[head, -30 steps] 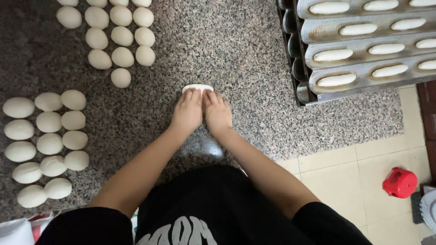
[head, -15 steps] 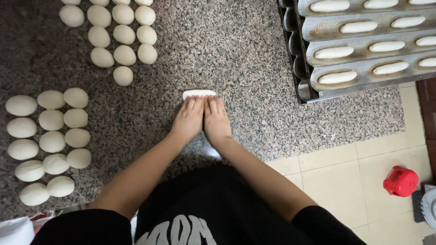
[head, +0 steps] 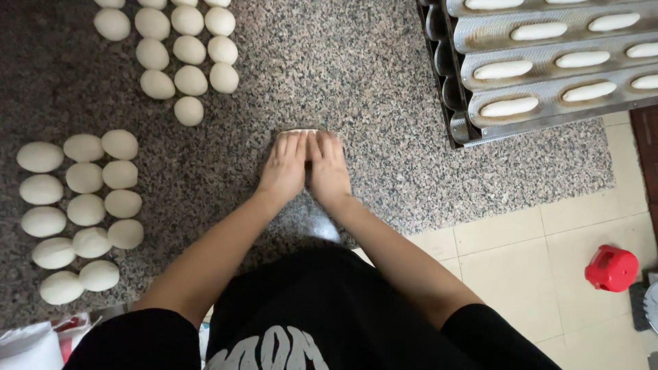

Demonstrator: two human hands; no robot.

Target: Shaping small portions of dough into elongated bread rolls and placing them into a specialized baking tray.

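Speckled granite counter [head: 384, 123] carries everything. Corrugated metal tray rack [head: 548, 75] far right cradles long loaves in grooves. Smooth round dough balls [head: 82, 205] sit in rows left, spaced so they don't stick. Left hand [head: 284, 168] and right hand [head: 329, 168], fingers flat and together, press a pale dough piece [head: 296, 131] at centre.

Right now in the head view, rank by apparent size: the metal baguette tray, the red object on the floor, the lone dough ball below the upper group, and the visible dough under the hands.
1. Metal baguette tray, cut off by the frame.
2. Red object.
3. Lone dough ball.
4. Dough under the hands: only a sliver shows beyond the left hand and right hand, so its real size is unsure.
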